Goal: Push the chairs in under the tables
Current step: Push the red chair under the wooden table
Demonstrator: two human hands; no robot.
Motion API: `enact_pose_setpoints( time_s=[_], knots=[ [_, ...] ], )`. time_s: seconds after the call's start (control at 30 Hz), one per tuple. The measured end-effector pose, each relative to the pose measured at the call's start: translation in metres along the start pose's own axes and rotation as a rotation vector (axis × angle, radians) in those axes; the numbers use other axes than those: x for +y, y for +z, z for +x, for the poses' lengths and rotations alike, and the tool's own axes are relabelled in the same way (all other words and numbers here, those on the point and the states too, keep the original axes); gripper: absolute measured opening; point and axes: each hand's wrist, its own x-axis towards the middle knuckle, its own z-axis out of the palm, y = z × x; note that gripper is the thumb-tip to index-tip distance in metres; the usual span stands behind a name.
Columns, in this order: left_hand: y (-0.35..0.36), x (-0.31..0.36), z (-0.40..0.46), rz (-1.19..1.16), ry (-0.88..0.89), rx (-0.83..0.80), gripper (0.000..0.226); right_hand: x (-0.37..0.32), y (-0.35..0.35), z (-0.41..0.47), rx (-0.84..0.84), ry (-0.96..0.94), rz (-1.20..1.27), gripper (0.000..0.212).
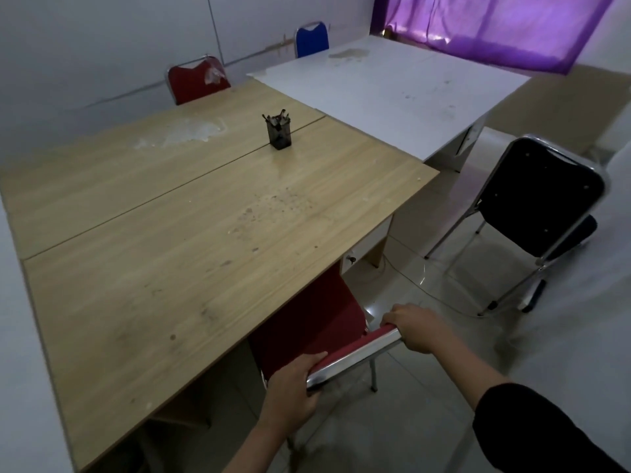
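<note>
A red chair point(307, 329) with a chrome frame stands at the near edge of the wooden table point(153, 268), its seat partly under the tabletop. My left hand point(293, 387) grips the left end of the chair's backrest top. My right hand point(415, 327) grips the right end. A black chair point(536, 199) stands out on the floor at the right, away from the white table point(392, 93). Another red chair point(198, 80) and a blue chair point(312, 39) sit tucked in on the far side.
A dark pen holder point(279, 133) stands in the middle of the wooden tables. A drawer with a lock point(367, 244) hangs under the table's right end. A cable point(426, 288) runs across the tiled floor. A purple curtain point(495, 25) hangs at the back right.
</note>
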Motion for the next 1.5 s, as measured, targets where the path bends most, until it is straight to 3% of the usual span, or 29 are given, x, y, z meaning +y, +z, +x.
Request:
enact_pose_setpoints(
  time_s=[0.23, 0.37, 0.4, 0.47, 0.5, 0.53, 0.6, 0.73, 0.87, 1.13, 1.5],
  knots=[
    [0.015, 0.01, 0.038, -0.063, 0.08, 0.017, 0.057, 0.039, -0.015, 0.026, 0.008, -0.099, 0.014, 0.04],
    [0.029, 0.002, 0.03, -0.162, 0.16, -0.073, 0.066, 0.043, -0.014, 0.024, 0.042, -0.145, 0.096, 0.039],
    [0.029, -0.003, 0.028, -0.061, 0.155, -0.08, 0.073, 0.043, -0.011, 0.024, 0.069, -0.159, 0.125, 0.04],
    [0.031, -0.022, 0.025, 0.34, 0.331, 0.015, 0.076, 0.047, -0.009, 0.025, 0.117, -0.178, 0.178, 0.041],
    [0.027, -0.025, 0.025, 0.25, 0.329, -0.019, 0.069, 0.05, -0.01, 0.025, 0.127, -0.187, 0.189, 0.04],
    [0.026, -0.017, 0.023, 0.05, 0.234, -0.078, 0.062, 0.053, -0.009, 0.025, 0.128, -0.217, 0.186, 0.039],
    [0.023, 0.002, 0.036, 0.014, 0.157, 0.009, 0.059, 0.058, -0.009, 0.025, 0.167, -0.288, 0.173, 0.041],
    [0.011, 0.003, 0.039, -0.026, 0.054, -0.078, 0.053, 0.058, -0.004, 0.031, 0.273, -0.452, 0.233, 0.039],
    [0.013, 0.019, 0.035, 0.02, -0.082, -0.005, 0.046, 0.061, -0.002, 0.036, 0.321, -0.534, 0.259, 0.035],
    [0.04, 0.051, 0.028, 0.011, -0.426, 0.424, 0.05, 0.066, -0.002, 0.036, 0.358, -0.648, 0.32, 0.033],
    [0.092, 0.116, 0.02, 0.029, -0.731, 0.771, 0.037, 0.098, -0.001, 0.034, 0.245, -0.901, 0.326, 0.04]
  ],
)
